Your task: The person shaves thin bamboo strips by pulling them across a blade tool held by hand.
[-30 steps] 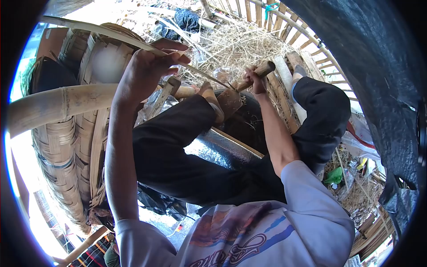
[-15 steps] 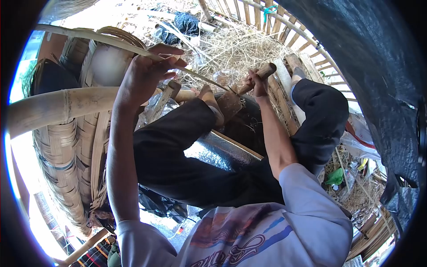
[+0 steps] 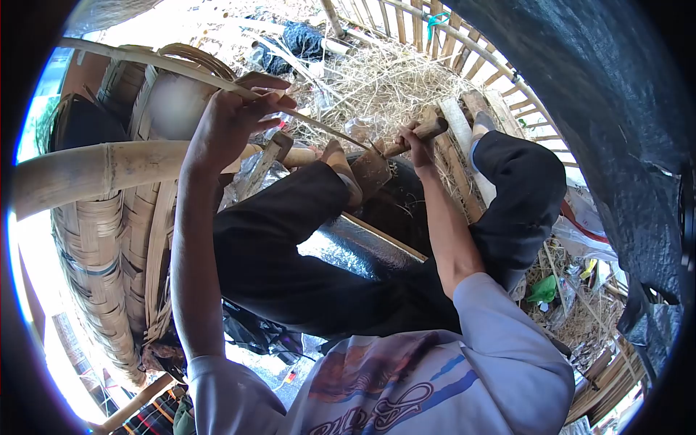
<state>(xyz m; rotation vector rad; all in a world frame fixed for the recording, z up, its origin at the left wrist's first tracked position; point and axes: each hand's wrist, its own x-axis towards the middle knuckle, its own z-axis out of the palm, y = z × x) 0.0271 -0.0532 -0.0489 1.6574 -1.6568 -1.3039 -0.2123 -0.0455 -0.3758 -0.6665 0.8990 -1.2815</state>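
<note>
Okay, so a long pale strip point(image 3: 170, 66) is held in the left hand point(image 3: 245, 109), and it's angled pretty clearly: the long axis runs slantwise, with one end sent out past the back of the hand, over the woven baskets point(image 3: 94, 246), and the thinner end pointed across and slightly down toward the other hand. The strip is passed between the thumb side and the upper fingers, which are closed on it loosely, with the fingertips kinda fanned apart. More of its length is seen behind those fingers than in front of them. Just ahead of the right-hand fingers, the thin end is met by the flat metal blade point(image 3: 373, 172), though whether it's actually touched can't be told. The wooden handle point(image 3: 433, 129) is gripped in the right hand point(image 3: 415, 147), fingers curled together around it; its butt is poked out beyond the fist on the outer side, while the blade is tilted down on the inner side. Below the blade a dark rounded surface point(image 3: 395, 199) is seen, and dry straw point(image 3: 395, 76) is scattered beyond both sets of fingers.
</note>
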